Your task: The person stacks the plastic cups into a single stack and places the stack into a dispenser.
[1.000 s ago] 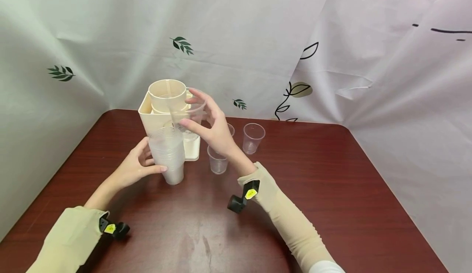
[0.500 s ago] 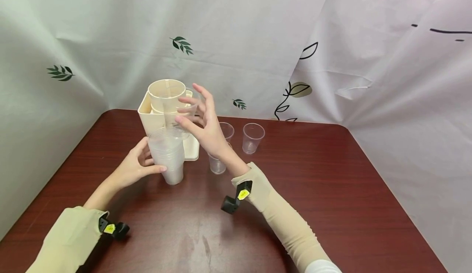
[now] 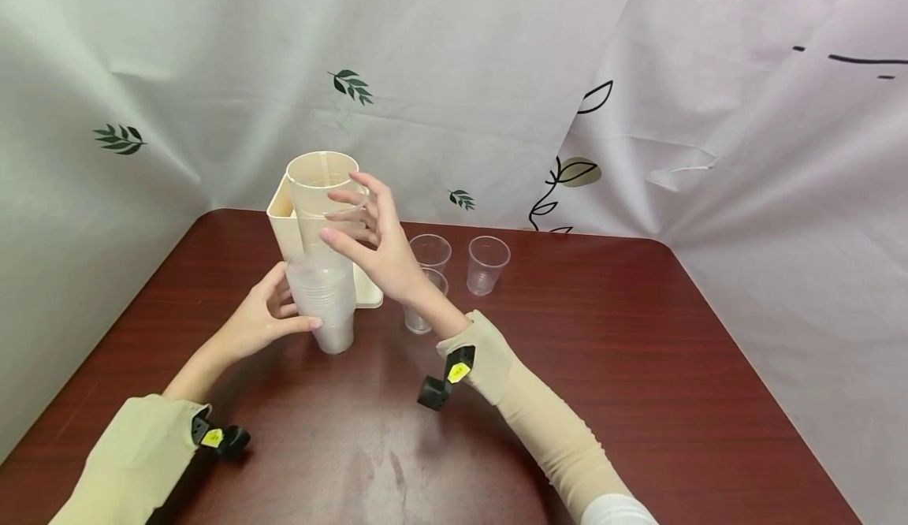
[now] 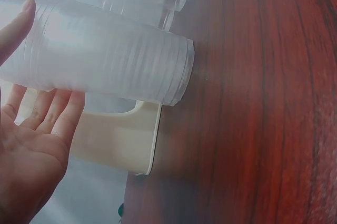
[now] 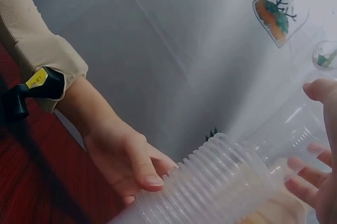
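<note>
A tall stack of nested clear plastic cups (image 3: 325, 304) stands on the table, its base low in the left wrist view. My left hand (image 3: 258, 320) holds the stack from the left, thumb in front and fingers behind. Above the stack's mouth, my right hand (image 3: 383, 249) holds a single clear plastic cup (image 3: 312, 229) between thumb and fingers, its lower end overlapping the top of the stack. In the right wrist view that cup (image 5: 284, 124) is lined up with the ribbed rims of the stack (image 5: 210, 176).
Right behind the stack stands a cream-coloured holder (image 3: 281, 233) with a cream cup (image 3: 322, 169) in it. Three clear cups stand to the right: one at the back (image 3: 431, 249), one in front (image 3: 417, 318), one further right (image 3: 488, 265). A patterned white curtain (image 3: 440, 99) hangs behind the table.
My right hand has moved left with the single cup, bringing it from beside the stack's top to directly above it. The left hand and the stack stay in place.
</note>
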Demonstrator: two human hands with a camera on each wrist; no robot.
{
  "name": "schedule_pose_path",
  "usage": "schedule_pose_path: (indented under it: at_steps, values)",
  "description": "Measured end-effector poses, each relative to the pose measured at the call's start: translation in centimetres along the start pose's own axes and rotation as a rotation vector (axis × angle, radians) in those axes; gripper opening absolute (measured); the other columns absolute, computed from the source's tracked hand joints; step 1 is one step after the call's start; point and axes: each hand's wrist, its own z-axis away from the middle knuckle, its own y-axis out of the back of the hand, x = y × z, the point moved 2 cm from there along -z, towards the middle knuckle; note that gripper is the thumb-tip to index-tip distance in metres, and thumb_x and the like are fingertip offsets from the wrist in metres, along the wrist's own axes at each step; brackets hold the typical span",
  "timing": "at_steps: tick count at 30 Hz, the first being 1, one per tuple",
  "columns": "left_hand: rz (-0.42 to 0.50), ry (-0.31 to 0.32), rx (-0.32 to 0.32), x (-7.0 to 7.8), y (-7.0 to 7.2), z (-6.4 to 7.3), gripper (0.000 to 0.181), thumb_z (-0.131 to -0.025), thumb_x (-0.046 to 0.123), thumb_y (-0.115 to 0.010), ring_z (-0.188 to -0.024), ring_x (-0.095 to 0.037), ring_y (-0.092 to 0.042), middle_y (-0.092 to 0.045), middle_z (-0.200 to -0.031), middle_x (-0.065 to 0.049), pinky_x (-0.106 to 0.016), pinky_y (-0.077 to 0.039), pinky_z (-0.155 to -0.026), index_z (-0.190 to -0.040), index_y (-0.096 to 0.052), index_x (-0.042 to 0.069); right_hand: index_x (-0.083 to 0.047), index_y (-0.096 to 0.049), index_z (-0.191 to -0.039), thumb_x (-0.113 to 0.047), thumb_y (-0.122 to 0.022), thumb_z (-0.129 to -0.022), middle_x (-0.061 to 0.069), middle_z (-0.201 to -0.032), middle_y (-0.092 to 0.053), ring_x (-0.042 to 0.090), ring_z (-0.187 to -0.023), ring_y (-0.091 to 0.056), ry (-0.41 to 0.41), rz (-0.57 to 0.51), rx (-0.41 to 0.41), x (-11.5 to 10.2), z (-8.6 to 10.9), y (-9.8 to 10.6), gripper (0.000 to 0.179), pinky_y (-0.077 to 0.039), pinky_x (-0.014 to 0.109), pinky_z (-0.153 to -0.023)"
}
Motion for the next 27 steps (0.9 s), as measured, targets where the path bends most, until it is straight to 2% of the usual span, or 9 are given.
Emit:
schedule_pose_path:
  at_steps: [9,14,27]
  values:
    - [-0.019,0.008,0.001,-0.1,0.0,0.0,0.072,-0.076,-0.011,-0.072,-0.11,0.006,-0.056,-0.051,-0.123,0.014,-0.012,-0.052,-0.086,-0.134,-0.038,0.014,-0.011,-0.024,-0.144,0.0,-0.066,-0.086,0.018,-0.137,-0.048,0.022,-0.11,-0.06,-0.028,0.034,-0.01,0.6,0.3,-0.5,0.073,-0.052,0.023,-0.094]
    - [-0.027,0.017,-0.007,0.0,0.1,0.1,0.073,-0.078,-0.01,-0.072,-0.112,0.007,-0.055,-0.049,-0.125,0.013,-0.011,-0.051,-0.086,-0.137,-0.036,0.013,-0.012,-0.026,-0.143,-0.001,-0.069,-0.085,0.017,-0.137,-0.05,0.024,-0.115,-0.059,-0.033,0.06,-0.029,1.0,0.5,-0.5,0.073,-0.05,0.023,-0.096]
    - [-0.015,0.006,-0.01,-0.1,0.1,0.0,0.074,-0.078,-0.011,-0.071,-0.112,0.007,-0.055,-0.048,-0.128,0.015,-0.011,-0.051,-0.087,-0.138,-0.036,0.015,-0.017,-0.032,-0.144,-0.012,-0.071,-0.086,0.008,-0.137,-0.053,0.011,-0.119,-0.055,-0.073,0.18,-0.078,2.2,1.4,-0.1,0.07,-0.046,0.02,-0.099]
